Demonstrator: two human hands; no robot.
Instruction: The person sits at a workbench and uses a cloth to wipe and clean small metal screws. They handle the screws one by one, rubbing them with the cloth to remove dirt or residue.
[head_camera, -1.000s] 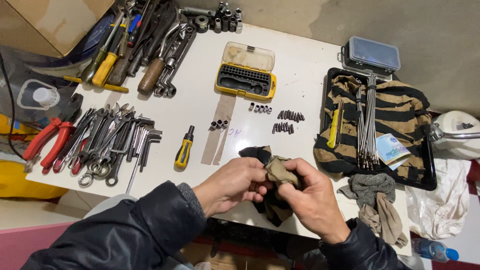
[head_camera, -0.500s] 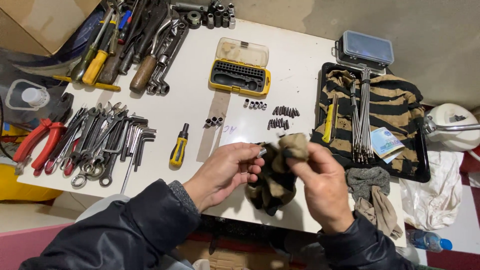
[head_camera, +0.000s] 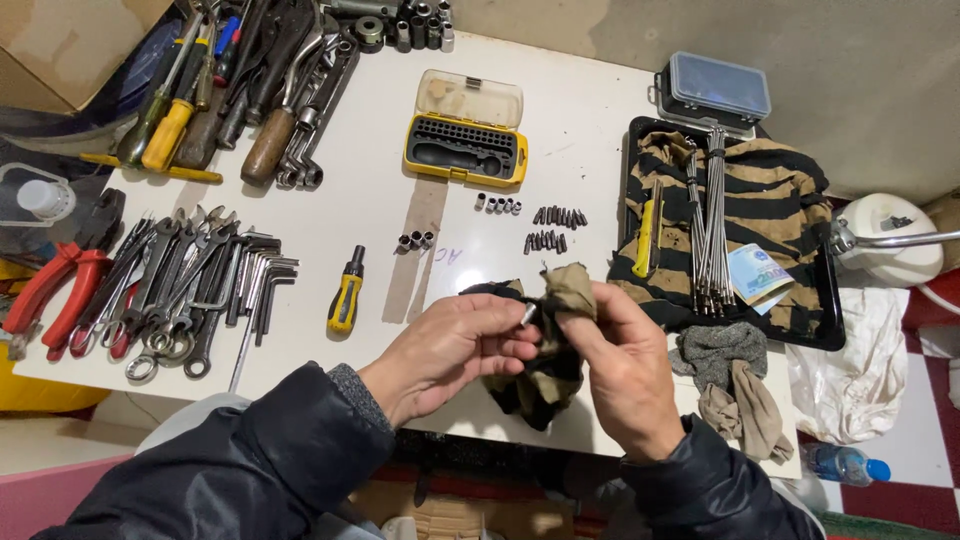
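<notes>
My left hand (head_camera: 455, 348) pinches a small silver screwdriver bit (head_camera: 528, 313) between thumb and fingertips. My right hand (head_camera: 625, 368) holds a dark olive rag (head_camera: 548, 375) bunched over its fingers, with the rag's tan end against the bit. Both hands hover over the near edge of the white table (head_camera: 585, 130). Loose bits (head_camera: 553, 228) lie in short rows on the table just beyond my hands. An open yellow bit case (head_camera: 466, 148) sits further back.
Wrenches and hex keys (head_camera: 190, 290) and red pliers (head_camera: 55, 300) lie at the left, a small yellow screwdriver (head_camera: 346, 292) near the middle. A black tray (head_camera: 828, 300) holds a striped cloth, metal rods and a banknote. Grey rags (head_camera: 725, 375) lie at the right.
My hands rose slightly and came together. The rag is now wrapped over my right fingers and pressed to the bit held by my left hand.
</notes>
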